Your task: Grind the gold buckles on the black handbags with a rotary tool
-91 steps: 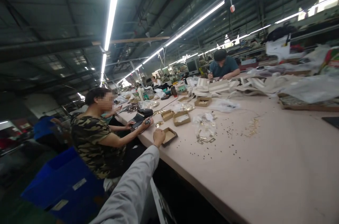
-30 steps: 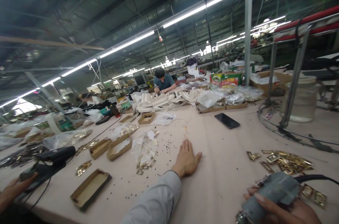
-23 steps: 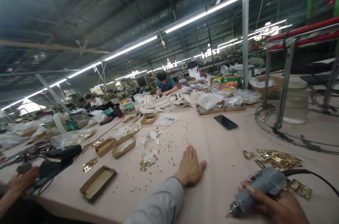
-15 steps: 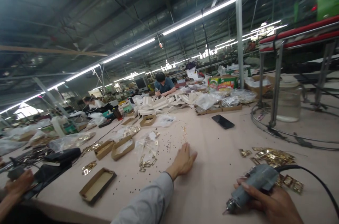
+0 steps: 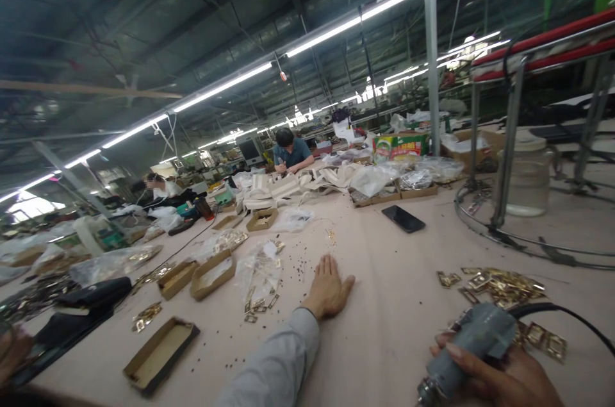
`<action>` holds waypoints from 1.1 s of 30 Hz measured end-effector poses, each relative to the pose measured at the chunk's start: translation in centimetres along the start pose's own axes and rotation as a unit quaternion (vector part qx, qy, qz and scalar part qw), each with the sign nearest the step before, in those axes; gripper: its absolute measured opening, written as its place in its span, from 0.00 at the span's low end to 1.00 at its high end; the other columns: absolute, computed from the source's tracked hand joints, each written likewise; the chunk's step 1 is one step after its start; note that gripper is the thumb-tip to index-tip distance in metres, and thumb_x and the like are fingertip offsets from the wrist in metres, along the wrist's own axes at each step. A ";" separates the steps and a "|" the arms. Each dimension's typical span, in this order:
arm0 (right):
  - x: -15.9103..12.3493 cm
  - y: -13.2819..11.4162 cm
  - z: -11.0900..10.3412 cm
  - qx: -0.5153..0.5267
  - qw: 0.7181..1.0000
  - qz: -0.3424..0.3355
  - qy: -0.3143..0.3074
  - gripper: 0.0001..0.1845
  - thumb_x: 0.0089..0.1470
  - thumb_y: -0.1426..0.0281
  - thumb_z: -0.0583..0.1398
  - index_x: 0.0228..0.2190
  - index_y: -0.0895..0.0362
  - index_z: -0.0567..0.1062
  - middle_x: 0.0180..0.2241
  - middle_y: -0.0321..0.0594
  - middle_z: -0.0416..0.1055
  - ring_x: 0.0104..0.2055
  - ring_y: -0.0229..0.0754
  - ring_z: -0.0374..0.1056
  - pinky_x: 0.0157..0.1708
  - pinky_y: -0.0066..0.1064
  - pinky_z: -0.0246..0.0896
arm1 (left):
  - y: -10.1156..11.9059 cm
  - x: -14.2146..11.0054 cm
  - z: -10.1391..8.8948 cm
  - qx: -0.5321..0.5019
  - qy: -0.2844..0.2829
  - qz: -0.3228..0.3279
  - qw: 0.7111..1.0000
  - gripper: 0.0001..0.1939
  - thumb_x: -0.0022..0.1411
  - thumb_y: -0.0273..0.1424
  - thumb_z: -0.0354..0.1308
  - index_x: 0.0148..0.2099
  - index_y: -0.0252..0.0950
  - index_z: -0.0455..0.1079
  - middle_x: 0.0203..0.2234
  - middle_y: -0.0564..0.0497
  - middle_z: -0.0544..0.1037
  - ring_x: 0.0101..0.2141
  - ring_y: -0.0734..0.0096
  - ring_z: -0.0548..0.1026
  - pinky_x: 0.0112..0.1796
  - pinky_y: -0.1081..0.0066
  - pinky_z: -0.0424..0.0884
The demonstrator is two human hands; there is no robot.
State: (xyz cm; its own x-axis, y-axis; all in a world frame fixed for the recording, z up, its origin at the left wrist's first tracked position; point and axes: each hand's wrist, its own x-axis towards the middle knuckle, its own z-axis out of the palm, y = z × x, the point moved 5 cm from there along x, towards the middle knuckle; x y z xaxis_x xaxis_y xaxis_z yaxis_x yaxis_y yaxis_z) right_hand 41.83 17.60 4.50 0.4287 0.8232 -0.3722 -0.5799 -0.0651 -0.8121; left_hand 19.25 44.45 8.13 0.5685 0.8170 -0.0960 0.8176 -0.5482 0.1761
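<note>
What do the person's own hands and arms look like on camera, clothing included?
The left hand is ungloved, below a long, light grey sleeve that is creased along the forearm and ends at the wrist. The right hand is ungloved too; no sleeve shows on that side.

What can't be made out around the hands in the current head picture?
Head view:
Gray tool: tip cut off by the bottom edge.
Left hand: its back hides the palm.
Dark specks: too small to identify.
Co-worker's hand: blurred, cut off by the left edge.
</note>
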 end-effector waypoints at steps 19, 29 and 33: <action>-1.7 -1.3 1.3 -0.023 0.997 -0.059 -0.035 0.34 0.34 0.58 0.80 0.39 0.65 0.82 0.41 0.60 0.82 0.44 0.73 0.79 0.38 0.55 0.82 | 2.0 -6.7 -1.9 0.002 0.043 -0.072 0.997 0.55 0.67 0.61 0.22 0.76 0.17 0.36 0.76 0.32 0.34 0.75 0.47 0.32 0.72 0.48 0.35; -1.4 -1.0 0.8 0.028 0.998 -0.056 -0.023 0.32 0.37 0.61 0.81 0.41 0.62 0.79 0.42 0.56 0.82 0.47 0.71 0.78 0.39 0.52 0.83 | 7.1 -4.8 1.3 -0.046 0.008 -0.011 0.999 0.56 0.66 0.61 0.21 0.76 0.16 0.37 0.76 0.31 0.34 0.75 0.44 0.32 0.73 0.50 0.35; -1.6 -1.1 1.0 0.019 0.998 -0.053 -0.019 0.32 0.35 0.61 0.81 0.40 0.62 0.79 0.42 0.55 0.82 0.48 0.72 0.78 0.38 0.50 0.84 | 8.6 -6.3 1.3 -0.064 -0.008 0.019 0.998 0.55 0.67 0.61 0.21 0.76 0.18 0.36 0.76 0.32 0.32 0.74 0.45 0.30 0.73 0.49 0.33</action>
State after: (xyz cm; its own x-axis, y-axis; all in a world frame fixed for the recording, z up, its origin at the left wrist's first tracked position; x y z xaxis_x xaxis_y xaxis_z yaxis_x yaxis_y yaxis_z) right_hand 41.11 16.90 6.42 0.4626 0.8454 -0.2670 -0.5595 0.0448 -0.8276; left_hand 22.83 34.34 9.01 0.6012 0.7926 -0.1017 0.7775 -0.5509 0.3033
